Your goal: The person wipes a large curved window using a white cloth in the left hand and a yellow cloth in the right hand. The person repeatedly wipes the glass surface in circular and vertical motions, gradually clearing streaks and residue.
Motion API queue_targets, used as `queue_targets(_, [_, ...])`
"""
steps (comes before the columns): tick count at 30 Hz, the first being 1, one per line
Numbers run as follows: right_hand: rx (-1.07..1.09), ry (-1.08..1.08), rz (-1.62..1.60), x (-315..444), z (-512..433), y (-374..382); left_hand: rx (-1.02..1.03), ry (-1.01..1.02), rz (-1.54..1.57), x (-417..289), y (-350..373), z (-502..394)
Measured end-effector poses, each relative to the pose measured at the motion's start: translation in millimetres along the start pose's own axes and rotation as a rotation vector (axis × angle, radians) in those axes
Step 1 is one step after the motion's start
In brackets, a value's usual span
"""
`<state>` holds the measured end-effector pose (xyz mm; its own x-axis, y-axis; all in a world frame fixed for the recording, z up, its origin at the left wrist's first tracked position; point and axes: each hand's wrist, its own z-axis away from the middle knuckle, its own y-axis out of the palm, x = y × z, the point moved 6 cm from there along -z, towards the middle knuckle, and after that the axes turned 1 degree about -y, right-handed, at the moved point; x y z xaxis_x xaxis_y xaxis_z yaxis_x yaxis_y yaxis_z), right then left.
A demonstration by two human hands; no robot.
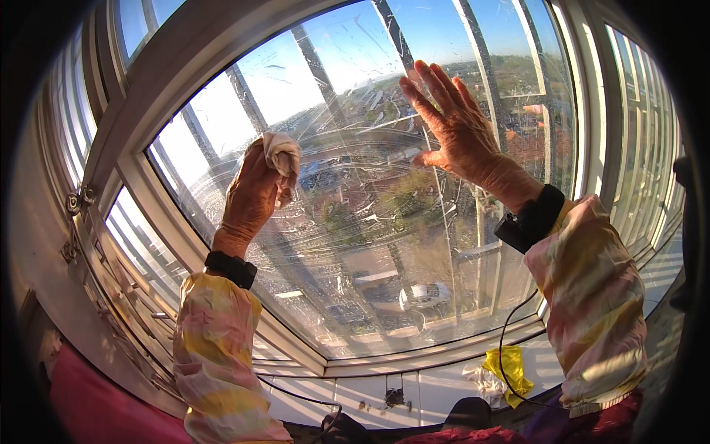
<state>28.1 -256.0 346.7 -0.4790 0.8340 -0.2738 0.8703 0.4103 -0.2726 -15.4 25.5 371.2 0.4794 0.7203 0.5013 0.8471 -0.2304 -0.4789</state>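
Note:
A bunched pale cloth point(282, 158) is gripped in my left hand point(252, 191), held up at the left part of a large window pane point(355, 222). Wet streaks and curved smears cover much of the glass. My right hand point(457, 125) is raised before the upper right of the same pane, its fingers apart and nothing in it. Whether the palm touches the glass, I cannot tell. Black bands circle both wrists, and a thin cable runs down from each.
White window frame point(299, 369) surrounds the pane, with bars outside. On the tiled sill point(366, 391) lie a yellow cloth or bag point(507, 372), a crumpled white piece point(485, 383) and a dark hole point(394, 396). Metal window hardware point(75, 202) juts out at the left.

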Motion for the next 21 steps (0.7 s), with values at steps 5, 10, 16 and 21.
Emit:
queue_targets(5, [0.04, 0.009, 0.048, 10.5, -12.6, 0.6, -0.142, 0.232, -0.008, -63.6, 23.0, -85.4])
queue_targets(10, [0.073, 0.065, 0.0, 12.8, -16.6, -0.2, -0.109, 0.215, 0.017, -67.1, 22.0, -86.1])
queue_targets(16, [0.189, 0.086, 0.112, 9.9, -16.2, 4.0, -0.033, -0.061, -0.207, 13.5, -17.6, -12.7])
queue_targets(21, [0.196, 0.094, 0.129, 11.8, -17.7, 5.1, -0.139, 0.073, -0.105, 3.1, -11.3, -45.2])
